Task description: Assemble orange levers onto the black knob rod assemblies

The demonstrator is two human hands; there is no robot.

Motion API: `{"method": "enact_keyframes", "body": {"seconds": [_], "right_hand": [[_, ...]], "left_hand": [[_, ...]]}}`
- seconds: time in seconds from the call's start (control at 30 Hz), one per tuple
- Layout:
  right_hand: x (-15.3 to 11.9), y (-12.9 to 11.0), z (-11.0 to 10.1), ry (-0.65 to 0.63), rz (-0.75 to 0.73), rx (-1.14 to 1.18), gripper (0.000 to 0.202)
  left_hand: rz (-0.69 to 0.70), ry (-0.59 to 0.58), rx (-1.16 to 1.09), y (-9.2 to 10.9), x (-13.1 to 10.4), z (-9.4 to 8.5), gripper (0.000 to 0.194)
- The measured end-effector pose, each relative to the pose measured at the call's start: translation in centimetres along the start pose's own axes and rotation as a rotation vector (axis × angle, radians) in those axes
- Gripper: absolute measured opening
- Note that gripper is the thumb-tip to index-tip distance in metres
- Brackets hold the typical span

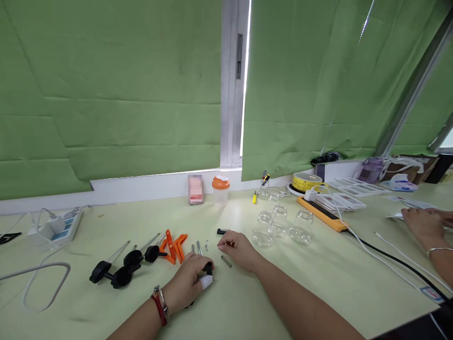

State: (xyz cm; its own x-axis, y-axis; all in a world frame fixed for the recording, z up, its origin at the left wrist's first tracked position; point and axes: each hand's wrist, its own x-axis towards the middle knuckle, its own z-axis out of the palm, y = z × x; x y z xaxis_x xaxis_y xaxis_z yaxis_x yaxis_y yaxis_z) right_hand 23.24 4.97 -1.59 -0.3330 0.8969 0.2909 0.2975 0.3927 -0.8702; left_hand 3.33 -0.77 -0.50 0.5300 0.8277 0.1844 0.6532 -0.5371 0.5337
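My left hand [189, 278], with white tape on one finger, is closed around a black plastic part [208, 268]. Metal rods [199, 247] stick out just beyond its fingers. To the right, my right hand [239, 250] has its fingertips pinched together; whatever is between them is hidden or too small to name. Beside its wrist lies a small coil spring [226, 261]. Past its knuckles is a black piece with a spring [222, 231]. Tiny metal bits [206, 245] lie between the hands. Left of them are orange plastic pieces [170, 245] and several black parts with metal rods [122, 276].
Several clear jars [264, 230] stand to the right. An orange-lidded cup [221, 191] and a small box [196, 190] are at the back. A power strip [322, 214] trails cables rightward; another socket block [58, 229] is left. A co-worker's hands [424, 224] are far right.
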Motion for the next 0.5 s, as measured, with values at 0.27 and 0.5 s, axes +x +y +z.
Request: {"method": "enact_keyframes", "body": {"seconds": [0.27,0.5], "right_hand": [[-0.3,1.0,0.0,-0.124,0.119,-0.353,0.022],[-0.6,-0.1,0.1,-0.208,0.034,-0.536,0.021]], "left_hand": [[-0.019,-0.006,-0.002,0.1,-0.1,-0.1,0.003],[-0.028,-0.005,-0.009,0.1,0.0,0.0,0.003]]}}
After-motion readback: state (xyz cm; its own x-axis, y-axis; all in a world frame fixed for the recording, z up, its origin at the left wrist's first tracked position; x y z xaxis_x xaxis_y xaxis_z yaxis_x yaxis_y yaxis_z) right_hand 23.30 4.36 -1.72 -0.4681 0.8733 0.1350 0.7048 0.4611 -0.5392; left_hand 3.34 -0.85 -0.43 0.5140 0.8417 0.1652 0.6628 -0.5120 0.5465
